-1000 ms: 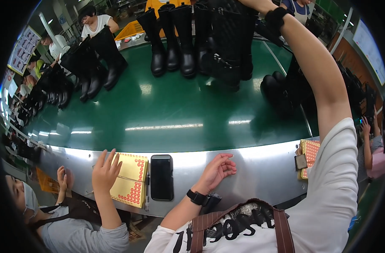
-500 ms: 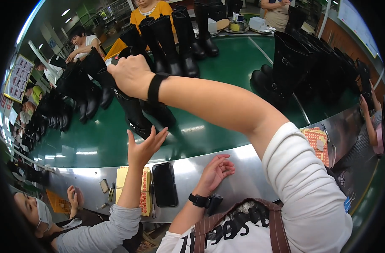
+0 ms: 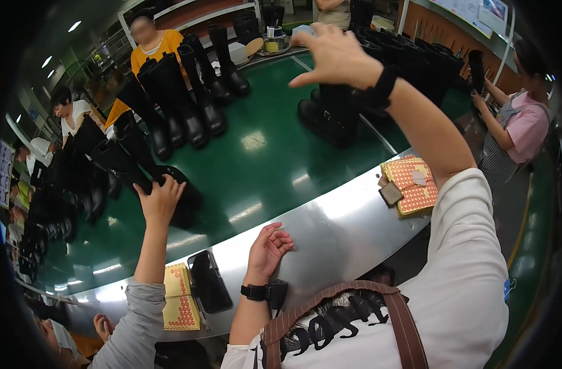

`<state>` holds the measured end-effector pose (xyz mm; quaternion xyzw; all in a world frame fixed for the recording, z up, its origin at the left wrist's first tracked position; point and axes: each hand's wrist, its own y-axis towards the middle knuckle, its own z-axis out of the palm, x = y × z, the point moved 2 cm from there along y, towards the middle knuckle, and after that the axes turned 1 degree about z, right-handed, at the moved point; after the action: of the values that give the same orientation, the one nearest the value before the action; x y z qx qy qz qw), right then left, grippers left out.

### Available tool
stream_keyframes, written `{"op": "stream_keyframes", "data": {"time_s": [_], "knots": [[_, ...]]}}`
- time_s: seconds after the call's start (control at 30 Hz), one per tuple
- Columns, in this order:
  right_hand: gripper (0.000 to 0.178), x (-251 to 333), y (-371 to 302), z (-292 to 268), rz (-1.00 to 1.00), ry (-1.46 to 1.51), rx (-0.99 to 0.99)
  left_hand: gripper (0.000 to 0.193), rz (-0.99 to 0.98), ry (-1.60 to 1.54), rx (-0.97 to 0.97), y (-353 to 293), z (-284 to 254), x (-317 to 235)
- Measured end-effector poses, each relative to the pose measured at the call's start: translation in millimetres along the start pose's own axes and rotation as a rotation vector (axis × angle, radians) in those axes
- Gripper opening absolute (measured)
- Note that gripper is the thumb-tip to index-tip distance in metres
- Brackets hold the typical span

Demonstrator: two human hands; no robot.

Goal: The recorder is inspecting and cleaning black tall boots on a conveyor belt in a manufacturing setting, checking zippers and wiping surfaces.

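My right hand (image 3: pixel 339 58) is raised over the far side of the green table, fingers spread and nothing in them. It is nearest to the black boots (image 3: pixel 330 120) standing at the right; I see no contact. My left hand (image 3: pixel 270 249) rests palm up by the metal edge, loosely curled and empty, a black band round its wrist. At the left, a co-worker's hand (image 3: pixel 161 197) from a grey sleeve lies on the foot part of a tall black boot (image 3: pixel 118 166); another boot stands beside it.
Several tall black boots (image 3: pixel 176 104) stand farther back on the green table (image 3: pixel 256 166). On the metal edge (image 3: pixel 330 234) are a dark phone (image 3: pixel 209 281), yellow sticker sheets (image 3: pixel 179 298) and another sticker stack (image 3: pixel 413 184). Other people stand around the table.
My right hand has let go of the boot at the left, opened and swung right. The co-worker's hand has come onto that boot. My view has turned right; my left hand keeps its pose.
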<state>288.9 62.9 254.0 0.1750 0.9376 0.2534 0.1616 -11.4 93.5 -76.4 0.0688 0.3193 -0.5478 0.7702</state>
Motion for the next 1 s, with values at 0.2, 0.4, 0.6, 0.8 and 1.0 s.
{"op": "stream_keyframes", "data": {"time_s": [0.2,0.4,0.6,0.8,1.0], "knots": [[0.086,-143.2,-4.5,47.4,-0.011,-0.025,0.386,0.031,0.02,-0.026,0.056,0.8,-5.6,1.3],[0.063,-116.3,0.7,55.4,-0.032,0.281,0.135,0.026,0.07,0.382,-0.104,-4.2,31.6,2.3],[0.037,-22.6,-57.5,-89.5,0.003,0.355,-0.008,0.076,0.74,1.204,-0.207,-3.4,138.9,-4.2],[0.062,32.9,-154.8,-130.2,-0.341,0.562,-0.117,0.101,1.036,1.363,-0.251,1.8,186.3,22.1],[0.099,-20.2,-255.5,-107.1,-0.33,0.789,-0.561,0.017,1.048,1.156,-0.203,-29.5,146.0,30.2]]}}
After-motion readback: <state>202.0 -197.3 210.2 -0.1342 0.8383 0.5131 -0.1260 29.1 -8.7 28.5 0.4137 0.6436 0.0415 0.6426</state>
